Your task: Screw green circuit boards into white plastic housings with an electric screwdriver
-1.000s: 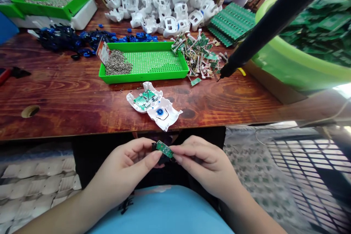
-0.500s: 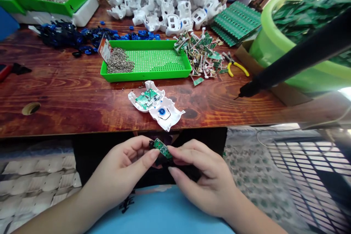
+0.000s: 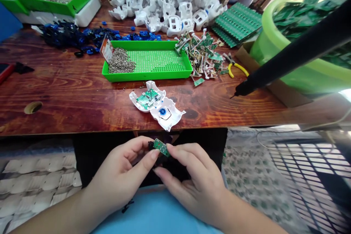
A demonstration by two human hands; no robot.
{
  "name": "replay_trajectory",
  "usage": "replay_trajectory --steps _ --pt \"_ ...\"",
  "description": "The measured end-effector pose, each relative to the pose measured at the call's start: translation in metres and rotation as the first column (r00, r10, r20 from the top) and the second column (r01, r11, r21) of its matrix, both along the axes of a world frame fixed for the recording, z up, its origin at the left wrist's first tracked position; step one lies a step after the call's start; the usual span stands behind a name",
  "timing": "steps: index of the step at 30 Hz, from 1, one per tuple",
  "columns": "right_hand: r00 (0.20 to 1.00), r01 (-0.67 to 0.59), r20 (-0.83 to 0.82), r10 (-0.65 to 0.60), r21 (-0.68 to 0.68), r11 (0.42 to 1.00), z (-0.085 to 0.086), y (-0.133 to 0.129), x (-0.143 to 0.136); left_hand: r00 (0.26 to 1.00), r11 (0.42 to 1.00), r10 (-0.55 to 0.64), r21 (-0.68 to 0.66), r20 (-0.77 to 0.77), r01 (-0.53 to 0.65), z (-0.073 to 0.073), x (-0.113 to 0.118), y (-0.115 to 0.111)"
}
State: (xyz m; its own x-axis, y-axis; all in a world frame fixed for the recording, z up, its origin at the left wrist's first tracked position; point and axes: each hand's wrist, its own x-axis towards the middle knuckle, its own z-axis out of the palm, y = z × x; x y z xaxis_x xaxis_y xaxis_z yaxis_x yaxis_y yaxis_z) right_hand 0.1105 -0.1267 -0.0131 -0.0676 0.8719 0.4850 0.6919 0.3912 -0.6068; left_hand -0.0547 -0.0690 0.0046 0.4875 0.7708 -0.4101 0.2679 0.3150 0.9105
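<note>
A small green circuit board [image 3: 161,147] with a black part at its left end is held above my lap, below the table edge. My left hand [image 3: 128,168] pinches it between thumb and fingers. The index fingertip of my right hand [image 3: 194,179] touches the board's right end, while its thumb is spread lower down; whether anything lies between them is hidden. Beyond my hands, an opened white shell [image 3: 171,117] lies on the table, with a green board [image 3: 148,98] in its left half and a blue round part [image 3: 162,112] in its right half.
A green tray [image 3: 148,76] of screws stands behind the shell, beside small boards [image 3: 205,56] and yellow-handled pliers [image 3: 238,67]. A black screwdriver-like tool [image 3: 263,76] juts in from the right, before a green tub [image 3: 268,18]. White shells [image 3: 164,3] are piled behind.
My right thumb has moved left and slightly up, nearer my left hand. The board has shifted and tilted slightly. The view has moved a little.
</note>
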Motion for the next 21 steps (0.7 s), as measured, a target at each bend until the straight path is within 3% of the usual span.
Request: replay_trajectory --steps 8,21 --pt "0.997 -0.023 0.073 0.023 -0.002 1.0 0.001 0.0005 0.0011 0.998 1.0 -0.02 0.005 0.051 0.02 0.0 0.0033 -0.0013" --pt "0.997 -0.062 0.036 0.064 -0.048 0.997 0.0034 0.0023 -0.0012 0.999 0.999 -0.049 0.012 0.021 0.048 0.0016 -0.0002 -0.0024"
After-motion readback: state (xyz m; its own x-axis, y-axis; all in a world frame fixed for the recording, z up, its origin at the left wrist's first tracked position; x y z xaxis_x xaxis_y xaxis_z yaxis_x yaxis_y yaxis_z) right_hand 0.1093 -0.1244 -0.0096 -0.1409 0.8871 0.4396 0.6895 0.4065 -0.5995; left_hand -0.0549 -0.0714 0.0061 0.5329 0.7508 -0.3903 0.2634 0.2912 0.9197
